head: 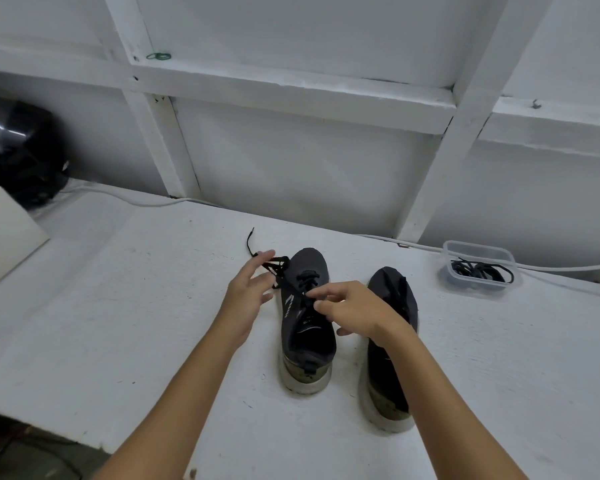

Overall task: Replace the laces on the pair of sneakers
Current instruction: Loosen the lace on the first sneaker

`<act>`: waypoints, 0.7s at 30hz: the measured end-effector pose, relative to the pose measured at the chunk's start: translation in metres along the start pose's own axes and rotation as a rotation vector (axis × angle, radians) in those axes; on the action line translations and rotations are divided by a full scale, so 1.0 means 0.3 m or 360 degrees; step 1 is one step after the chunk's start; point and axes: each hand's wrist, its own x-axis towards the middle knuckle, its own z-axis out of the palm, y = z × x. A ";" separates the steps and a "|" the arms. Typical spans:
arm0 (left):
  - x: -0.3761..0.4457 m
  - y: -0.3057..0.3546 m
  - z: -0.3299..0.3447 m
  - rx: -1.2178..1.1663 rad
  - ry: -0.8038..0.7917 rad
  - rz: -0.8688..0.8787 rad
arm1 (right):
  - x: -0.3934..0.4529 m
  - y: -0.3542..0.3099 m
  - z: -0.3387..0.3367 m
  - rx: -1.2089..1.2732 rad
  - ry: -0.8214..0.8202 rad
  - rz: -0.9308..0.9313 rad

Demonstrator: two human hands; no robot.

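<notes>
1. A black helmet [18, 150] sits at the far left against the white wall, well away from the work.
2. The left hand [248, 292] hovers just left of the left sneaker [305, 320], fingers spread and loosely straight. The black lace [274, 266] runs under its fingertips, its free end trailing off across the white table [118, 306]; whether any finger pinches it I cannot tell.
3. The left sneaker stands toe away from the person, with lace in its front eyelets only.
4. The right hand [354, 308] reaches over that sneaker's tongue, fingertips curled together on the lace at the eyelets, apparently pinching a strand.
5. To do this step well, I would steady the shoe with one hand, draw one crossing at a time, and keep the loose end untangled so it slides through cleanly.
6. The right sneaker [392, 341] stands just beside, seemingly without laces.
7. At the far right a clear plastic tub [478, 268] holds a coil of black laces [482, 270].
</notes>
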 end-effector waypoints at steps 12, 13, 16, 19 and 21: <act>-0.046 -0.039 0.042 0.0582 -0.0018 0.0061 | -0.002 0.023 -0.043 0.0341 0.0045 0.0124; -0.055 -0.034 0.043 0.0597 -0.0094 0.0059 | -0.009 0.029 -0.045 0.0242 0.0034 0.0096; -0.073 -0.023 0.043 0.0827 -0.0369 0.0090 | -0.021 0.041 -0.021 -0.0067 0.0064 0.0023; -0.071 -0.021 0.043 0.1065 -0.0366 0.0218 | -0.024 0.050 0.003 -0.0254 0.0210 -0.0068; -0.071 -0.019 0.043 0.1108 -0.0268 0.0240 | -0.025 0.057 0.002 -0.0272 0.0277 -0.0060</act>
